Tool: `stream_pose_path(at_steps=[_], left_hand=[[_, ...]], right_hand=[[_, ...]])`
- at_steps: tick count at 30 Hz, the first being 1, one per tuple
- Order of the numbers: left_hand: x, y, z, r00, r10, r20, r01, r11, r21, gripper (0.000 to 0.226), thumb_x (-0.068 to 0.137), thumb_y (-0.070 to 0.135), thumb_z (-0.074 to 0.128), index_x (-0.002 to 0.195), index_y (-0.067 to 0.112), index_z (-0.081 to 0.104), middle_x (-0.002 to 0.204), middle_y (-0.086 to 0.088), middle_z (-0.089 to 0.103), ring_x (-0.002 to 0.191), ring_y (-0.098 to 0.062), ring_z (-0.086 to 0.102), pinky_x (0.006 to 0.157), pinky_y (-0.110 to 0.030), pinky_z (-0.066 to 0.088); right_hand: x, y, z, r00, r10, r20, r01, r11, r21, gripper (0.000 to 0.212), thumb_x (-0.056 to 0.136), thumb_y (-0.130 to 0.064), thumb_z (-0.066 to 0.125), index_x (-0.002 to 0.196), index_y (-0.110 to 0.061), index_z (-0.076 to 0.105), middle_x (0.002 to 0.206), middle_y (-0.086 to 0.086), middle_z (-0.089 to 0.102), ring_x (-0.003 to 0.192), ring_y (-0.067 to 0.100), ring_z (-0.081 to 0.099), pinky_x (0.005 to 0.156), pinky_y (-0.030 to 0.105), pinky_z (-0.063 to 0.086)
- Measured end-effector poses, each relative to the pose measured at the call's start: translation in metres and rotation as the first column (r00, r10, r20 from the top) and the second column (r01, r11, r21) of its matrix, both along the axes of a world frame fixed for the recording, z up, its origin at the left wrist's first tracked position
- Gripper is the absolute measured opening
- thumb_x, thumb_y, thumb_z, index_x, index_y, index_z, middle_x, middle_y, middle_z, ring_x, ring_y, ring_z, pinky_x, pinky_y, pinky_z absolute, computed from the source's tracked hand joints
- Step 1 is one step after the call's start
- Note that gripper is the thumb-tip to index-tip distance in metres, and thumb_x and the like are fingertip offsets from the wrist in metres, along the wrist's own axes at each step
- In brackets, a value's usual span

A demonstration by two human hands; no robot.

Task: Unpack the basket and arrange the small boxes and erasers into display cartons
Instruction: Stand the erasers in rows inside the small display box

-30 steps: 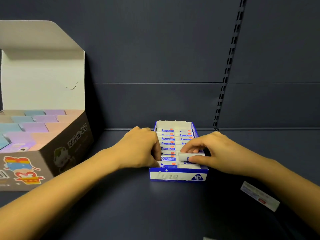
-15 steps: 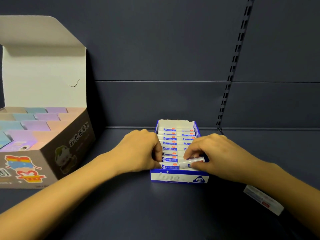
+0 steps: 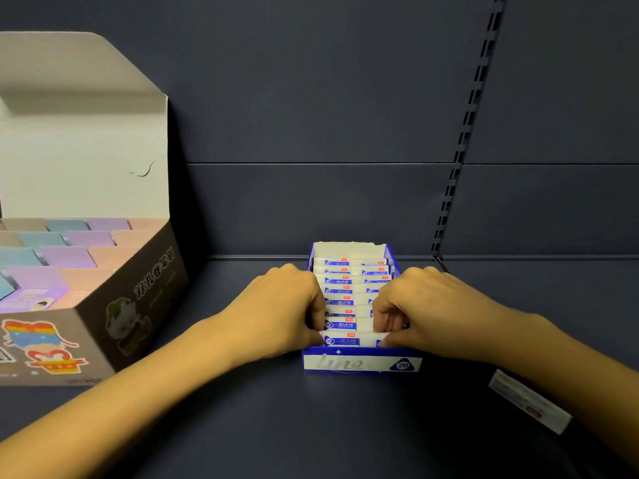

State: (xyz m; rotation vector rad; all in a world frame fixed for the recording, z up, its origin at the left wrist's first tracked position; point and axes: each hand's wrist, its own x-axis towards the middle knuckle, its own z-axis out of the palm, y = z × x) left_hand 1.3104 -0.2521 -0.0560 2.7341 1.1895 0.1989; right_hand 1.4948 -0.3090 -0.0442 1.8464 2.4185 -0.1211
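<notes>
A small blue and white display carton (image 3: 361, 364) marked 2B stands on the dark shelf, filled with two columns of white erasers (image 3: 340, 292) in blue sleeves. My left hand (image 3: 276, 312) has its fingers curled into the carton's left side and holds the front erasers of the left column. My right hand (image 3: 427, 311) curls into the right side. Its fingers and thumb pinch the front right eraser (image 3: 378, 337), which sits down in the front row. The hands hide the right column's front erasers.
A large open carton (image 3: 135, 305) with its lid up stands at the left, packed with pastel small boxes (image 3: 69, 257). A white price label (image 3: 529, 402) lies under my right forearm. A slotted upright (image 3: 460, 160) runs up the back panel.
My right hand has pushed the eraser it held down into the front right of the carton. Both hands have curled tighter over the front rows.
</notes>
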Motion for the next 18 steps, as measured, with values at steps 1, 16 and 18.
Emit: stream_pose_path(at_steps=[1,16,18], left_hand=[[0.0,-0.002,0.001,1.0,0.002,-0.013,-0.002,1.0,0.017,0.012,0.077,0.034,0.071,0.083,0.024,0.073,0.092,0.013,0.069,0.074,-0.003,0.051,0.072,-0.022,0.045],[-0.006,-0.005,-0.002,0.998,-0.041,0.053,0.033,0.991,0.131,0.018,0.086,0.04,0.057,0.09,0.028,0.069,0.099,0.017,0.062,0.096,-0.002,0.052,0.074,-0.02,0.039],[-0.006,-0.008,0.0,0.981,-0.091,0.169,0.062,0.984,0.17,0.021,0.086,0.042,0.054,0.089,0.029,0.07,0.095,0.018,0.063,0.09,-0.001,0.05,0.08,-0.026,0.045]], right_hand=[[0.0,0.0,0.001,1.0,0.003,-0.012,-0.004,1.0,-0.013,0.022,0.086,-0.042,0.061,0.103,-0.028,0.062,0.116,-0.015,0.061,0.094,0.002,0.045,0.083,0.019,0.043],[0.018,-0.015,0.01,0.995,0.044,-0.086,-0.026,0.98,0.195,0.027,0.092,-0.042,0.048,0.114,-0.038,0.063,0.11,-0.02,0.057,0.103,0.004,0.054,0.088,0.03,0.048],[0.03,-0.026,0.015,0.984,0.035,-0.177,0.01,0.969,0.248,0.031,0.088,-0.046,0.046,0.113,-0.041,0.063,0.099,-0.024,0.058,0.09,0.001,0.056,0.081,0.027,0.049]])
